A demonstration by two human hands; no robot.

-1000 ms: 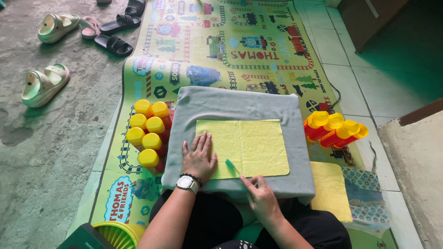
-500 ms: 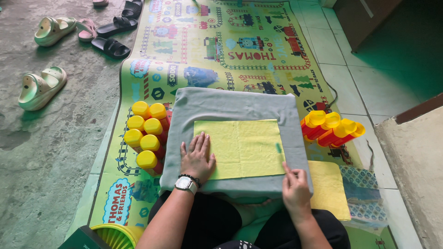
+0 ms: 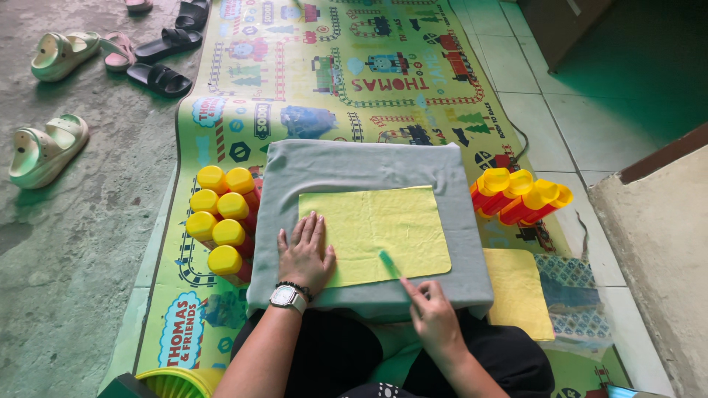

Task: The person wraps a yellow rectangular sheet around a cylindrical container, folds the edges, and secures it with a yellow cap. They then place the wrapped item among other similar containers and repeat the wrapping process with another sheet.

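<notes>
A yellow cloth [image 3: 376, 230] lies flat at the centre of the frame on a grey padded board [image 3: 369, 166] that rests across the person's lap. The left hand [image 3: 304, 254] lies palm-down with fingers spread on the cloth's lower-left corner, pinning it. The right hand [image 3: 434, 318], at lower centre, has its fingers pinched together on a thin green tool [image 3: 389, 263], whose tip touches the cloth near its lower edge; whether it is a pen, a brush or something else is too small to tell. Only one corner is held, so the likeliest trouble is the cloth dragging or wrinkling under the tool, which would skew any line drawn along it. The board also looks unsteady on the knees, and a tilt could spoil the stroke. Red bottles with yellow caps stand just beside the board at mid-left [image 3: 221, 221] and lean in a cluster at mid-right [image 3: 520, 193]; a careless elbow could topple them onto the printed play mat [image 3: 324, 81].
</notes>
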